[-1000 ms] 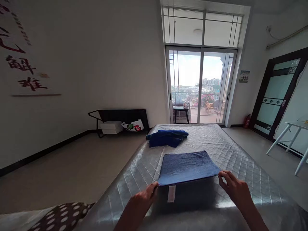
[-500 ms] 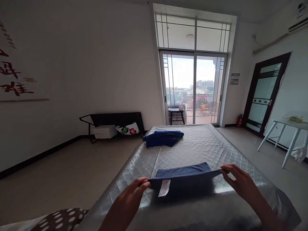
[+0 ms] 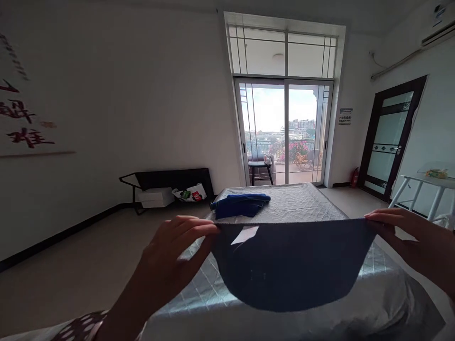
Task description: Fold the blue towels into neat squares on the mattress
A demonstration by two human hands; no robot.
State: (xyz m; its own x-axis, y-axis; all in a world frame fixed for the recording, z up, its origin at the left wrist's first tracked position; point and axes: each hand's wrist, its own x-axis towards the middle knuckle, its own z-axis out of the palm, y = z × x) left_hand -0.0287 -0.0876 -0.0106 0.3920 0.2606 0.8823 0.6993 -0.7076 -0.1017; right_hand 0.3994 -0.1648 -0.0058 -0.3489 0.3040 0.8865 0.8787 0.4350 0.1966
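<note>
A dark blue towel (image 3: pixel 295 265) hangs stretched between my two hands above the bed, its lower edge sagging in a curve. My left hand (image 3: pixel 177 251) pinches its upper left corner, thumb below and fingers on top. At the upper right corner, my right hand (image 3: pixel 408 237) is closed in a similar pinch. A white label (image 3: pixel 245 234) dangles from the towel's top edge near the left fingers. Beyond it, a folded bright blue cloth (image 3: pixel 241 206) lies at the far left of the bed.
The bed carries a silvery quilted cover (image 3: pixel 287 196). Against the back wall stands a black rack (image 3: pixel 174 177) with a white box (image 3: pixel 154 198) and a printed bag (image 3: pixel 190 193). A white stool (image 3: pixel 433 182) is at right. Brown dotted fabric (image 3: pixel 78 327) shows at the lower left.
Both hands have risen and spread apart, lifting the blue towel off the bed. It was partly lying folded on the cover before; now it hangs taut along its top edge.
</note>
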